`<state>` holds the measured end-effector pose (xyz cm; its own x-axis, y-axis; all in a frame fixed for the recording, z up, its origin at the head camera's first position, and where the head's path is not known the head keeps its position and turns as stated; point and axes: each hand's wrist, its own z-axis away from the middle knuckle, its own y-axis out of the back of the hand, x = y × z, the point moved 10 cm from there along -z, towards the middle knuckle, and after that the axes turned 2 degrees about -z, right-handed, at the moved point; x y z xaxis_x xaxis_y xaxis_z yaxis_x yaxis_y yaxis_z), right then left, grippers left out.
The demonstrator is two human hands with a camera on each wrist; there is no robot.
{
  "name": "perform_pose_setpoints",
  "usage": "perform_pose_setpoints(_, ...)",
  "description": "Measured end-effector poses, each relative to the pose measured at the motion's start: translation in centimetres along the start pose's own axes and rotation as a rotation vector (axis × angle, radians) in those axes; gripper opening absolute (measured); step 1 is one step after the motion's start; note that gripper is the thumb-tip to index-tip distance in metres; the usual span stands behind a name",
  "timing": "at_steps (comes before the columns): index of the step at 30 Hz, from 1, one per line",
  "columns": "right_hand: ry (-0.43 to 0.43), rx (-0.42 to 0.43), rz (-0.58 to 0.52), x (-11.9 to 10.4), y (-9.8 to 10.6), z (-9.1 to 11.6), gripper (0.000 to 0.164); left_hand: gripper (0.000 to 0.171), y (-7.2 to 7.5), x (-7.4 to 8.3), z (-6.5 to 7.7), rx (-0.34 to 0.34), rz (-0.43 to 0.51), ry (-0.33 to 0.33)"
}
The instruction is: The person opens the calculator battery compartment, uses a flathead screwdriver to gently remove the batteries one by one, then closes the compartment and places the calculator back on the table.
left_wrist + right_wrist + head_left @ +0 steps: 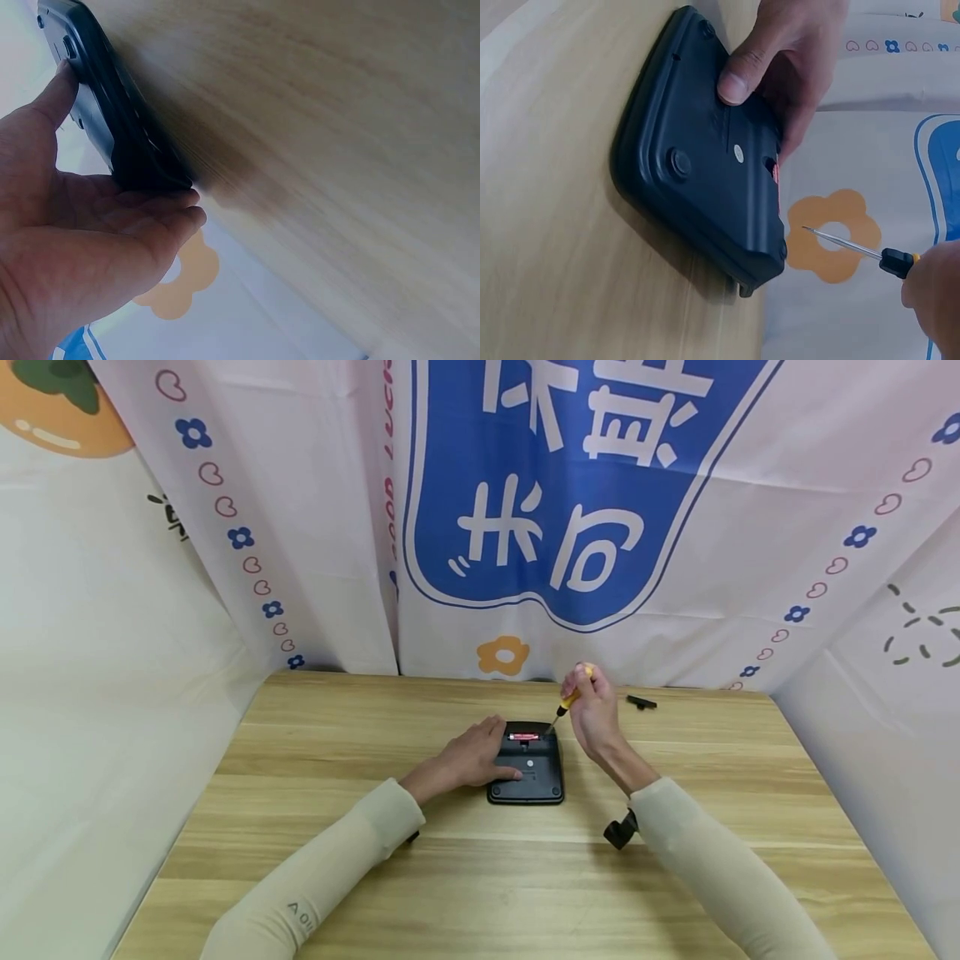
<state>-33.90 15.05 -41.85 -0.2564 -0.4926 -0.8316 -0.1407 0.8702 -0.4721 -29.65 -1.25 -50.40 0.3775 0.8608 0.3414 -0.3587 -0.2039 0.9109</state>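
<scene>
A black desk calculator (pixel 536 789) lies face down on the table, its battery compartment uncovered at the far end. In that compartment sits a red battery (pixel 523 737). My left hand (pixel 471 753) holds the calculator by its left side, with the thumb on the back and the fingers at the far edge. My right hand (pixel 595 714) grips a screwdriver (pixel 855 247) by its yellow handle. In the right wrist view the metal tip stands a little off the calculator's compartment end; in the head view it overlaps the compartment's right end.
A small black cover piece (pixel 642 702) lies on the wooden table (pixel 480 893) to the right of my right hand, near the back edge. Behind the table hangs a printed cloth (pixel 337 568), with white cloth at both sides. A black wrist mount (pixel 621 831) hangs under my right sleeve.
</scene>
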Motion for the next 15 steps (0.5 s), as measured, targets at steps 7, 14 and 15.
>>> perform_pose_setpoints(7,-0.008,0.019,0.007,0.9,-0.3,0.2,0.022,0.099,0.1,0.1,0.1,0.001,-0.002,-0.008)
perform_pose_setpoints(14,-0.019,0.025,0.054,1.6,-0.1,0.4,0.022,0.1,0.1,0.1,0.1,0.002,0.002,-0.011)
perform_pose_setpoints(15,-0.018,0.026,0.06,1.7,-0.1,0.4,0.022,0.1,0.1,0.1,0.0,0.003,0.0,-0.01)
